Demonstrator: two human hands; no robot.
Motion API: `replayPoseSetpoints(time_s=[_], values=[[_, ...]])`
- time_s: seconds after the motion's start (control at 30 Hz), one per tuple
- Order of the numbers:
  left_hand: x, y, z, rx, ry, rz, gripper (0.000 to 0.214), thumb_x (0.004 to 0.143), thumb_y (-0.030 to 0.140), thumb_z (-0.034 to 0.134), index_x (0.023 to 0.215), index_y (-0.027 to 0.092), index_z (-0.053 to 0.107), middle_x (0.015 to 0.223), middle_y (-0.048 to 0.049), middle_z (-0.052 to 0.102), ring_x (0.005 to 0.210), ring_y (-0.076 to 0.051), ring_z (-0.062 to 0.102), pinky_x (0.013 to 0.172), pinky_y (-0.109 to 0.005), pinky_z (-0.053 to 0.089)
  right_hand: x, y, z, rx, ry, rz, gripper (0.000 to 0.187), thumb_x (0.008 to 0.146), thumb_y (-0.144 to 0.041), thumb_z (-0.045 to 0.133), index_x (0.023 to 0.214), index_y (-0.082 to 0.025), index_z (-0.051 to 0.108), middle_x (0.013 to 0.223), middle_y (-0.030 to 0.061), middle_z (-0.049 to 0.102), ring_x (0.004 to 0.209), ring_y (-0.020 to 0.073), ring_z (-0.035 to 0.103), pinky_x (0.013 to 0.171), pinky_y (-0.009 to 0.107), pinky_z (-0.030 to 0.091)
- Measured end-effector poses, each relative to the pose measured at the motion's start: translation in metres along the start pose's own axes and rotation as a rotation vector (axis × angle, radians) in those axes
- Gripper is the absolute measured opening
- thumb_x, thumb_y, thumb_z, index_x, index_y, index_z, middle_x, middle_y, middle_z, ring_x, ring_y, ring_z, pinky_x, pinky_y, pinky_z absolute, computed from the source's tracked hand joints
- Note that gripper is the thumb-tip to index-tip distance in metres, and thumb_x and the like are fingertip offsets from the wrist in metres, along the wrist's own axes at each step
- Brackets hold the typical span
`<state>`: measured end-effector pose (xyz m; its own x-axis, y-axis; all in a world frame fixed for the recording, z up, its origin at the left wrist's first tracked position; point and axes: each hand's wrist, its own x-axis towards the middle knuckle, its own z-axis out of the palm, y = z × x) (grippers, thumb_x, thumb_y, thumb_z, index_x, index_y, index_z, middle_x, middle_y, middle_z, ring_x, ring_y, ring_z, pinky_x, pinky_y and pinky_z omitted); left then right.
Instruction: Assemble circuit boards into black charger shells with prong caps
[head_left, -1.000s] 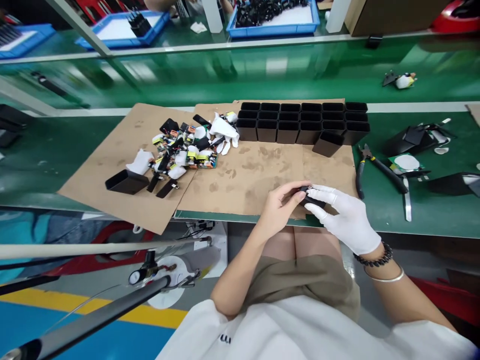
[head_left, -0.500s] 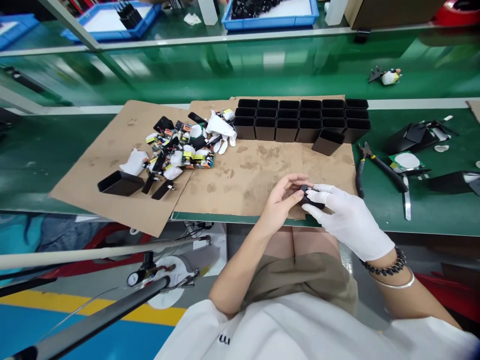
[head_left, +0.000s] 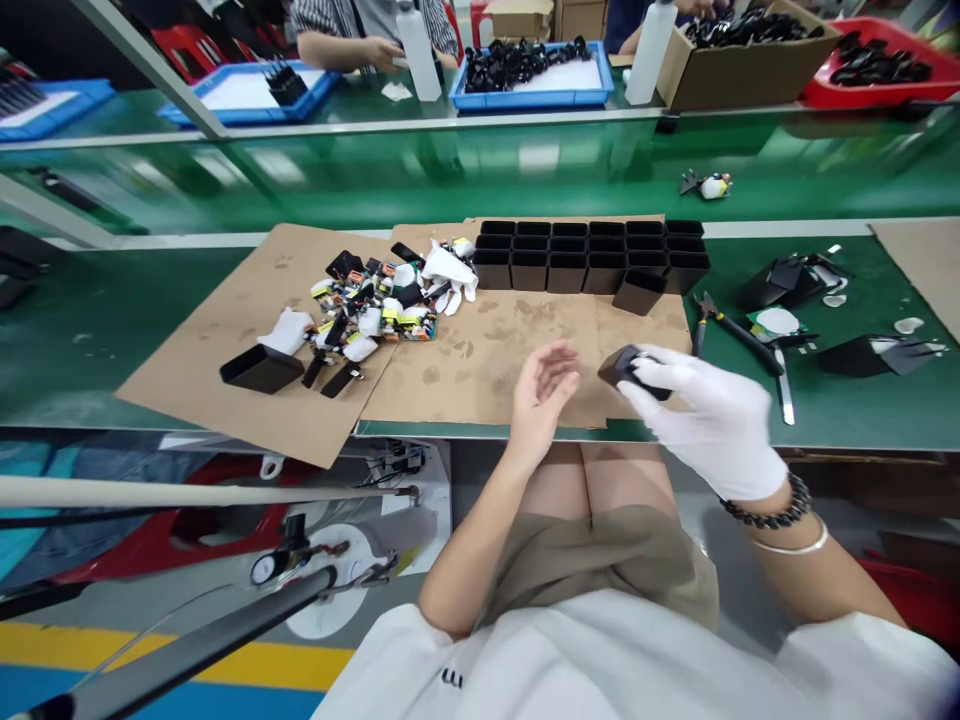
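Observation:
My gloved right hand (head_left: 712,420) grips a small black plastic housing (head_left: 616,368) above the front of the cardboard (head_left: 495,380). Bare and apart from it, my left hand (head_left: 541,400) has loosely curled fingers with nothing in them. Behind both hands, open-topped black housings (head_left: 566,272) stand in tight rows, with one tilted housing (head_left: 639,293) in front. To the left lies a heap of circuit boards and small parts (head_left: 371,310), with a white glove (head_left: 450,268) on its edge. Another black housing (head_left: 262,369) lies near the heap.
Right of the cardboard lie cutting pliers (head_left: 742,338), a metal strip (head_left: 785,395), a round white part on a board (head_left: 776,321) and black plug housings (head_left: 855,357). Beyond the green ledge are blue trays (head_left: 532,98), a carton (head_left: 742,75), a red basin (head_left: 885,85) and people's arms.
My left hand has come off the black piece and moved slightly left. My right hand has lifted and turned the piece, showing a housing. The view has tilted up.

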<state>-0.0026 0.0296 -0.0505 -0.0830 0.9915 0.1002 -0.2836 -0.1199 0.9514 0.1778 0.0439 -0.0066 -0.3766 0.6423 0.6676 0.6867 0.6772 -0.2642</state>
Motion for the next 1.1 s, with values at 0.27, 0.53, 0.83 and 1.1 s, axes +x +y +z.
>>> replayPoseSetpoints(time_s=[0.27, 0.53, 0.83, 1.1], values=[[-0.010, 0.003, -0.019, 0.271, 0.110, 0.074, 0.035, 0.089, 0.043, 0.070, 0.115, 0.021, 0.065, 0.123, -0.0099, 0.069, 0.122, -0.022, 0.063, 0.114, -0.039, 0.045, -0.008, 0.010, 0.005, -0.039, -0.076, 0.108, 0.012, 0.090, -0.027, 0.068, 0.100, -0.024, 0.074, 0.107, 0.0061, 0.079, 0.093, 0.0263, 0.078, 0.078, 0.037, 0.065], [-0.006, 0.002, 0.005, 0.136, -0.165, -0.072, 0.035, 0.095, 0.045, 0.060, 0.120, 0.021, 0.067, 0.132, -0.0099, 0.068, 0.125, -0.023, 0.063, 0.112, -0.036, 0.048, -0.021, 0.006, 0.022, 0.220, -0.108, 0.092, 0.017, 0.092, -0.021, 0.065, 0.108, -0.022, 0.071, 0.113, 0.0087, 0.077, 0.099, 0.0237, 0.076, 0.082, 0.036, 0.065], [0.000, 0.000, 0.015, 0.060, -0.135, -0.099, 0.029, 0.092, 0.045, 0.065, 0.106, 0.020, 0.063, 0.119, -0.0076, 0.070, 0.117, -0.021, 0.064, 0.107, -0.034, 0.048, -0.022, 0.001, 0.020, 0.187, -0.126, 0.169, 0.025, 0.093, -0.022, 0.064, 0.117, -0.022, 0.070, 0.123, 0.0076, 0.074, 0.110, 0.0234, 0.073, 0.093, 0.036, 0.062], [0.002, -0.001, 0.012, 0.072, -0.174, -0.107, 0.033, 0.093, 0.049, 0.063, 0.112, 0.021, 0.061, 0.117, -0.0074, 0.067, 0.116, -0.021, 0.062, 0.105, -0.033, 0.049, -0.018, -0.007, 0.016, 0.142, -0.002, 0.191, 0.022, 0.090, -0.023, 0.070, 0.112, -0.021, 0.072, 0.118, 0.0093, 0.076, 0.106, 0.0222, 0.075, 0.093, 0.034, 0.062]])
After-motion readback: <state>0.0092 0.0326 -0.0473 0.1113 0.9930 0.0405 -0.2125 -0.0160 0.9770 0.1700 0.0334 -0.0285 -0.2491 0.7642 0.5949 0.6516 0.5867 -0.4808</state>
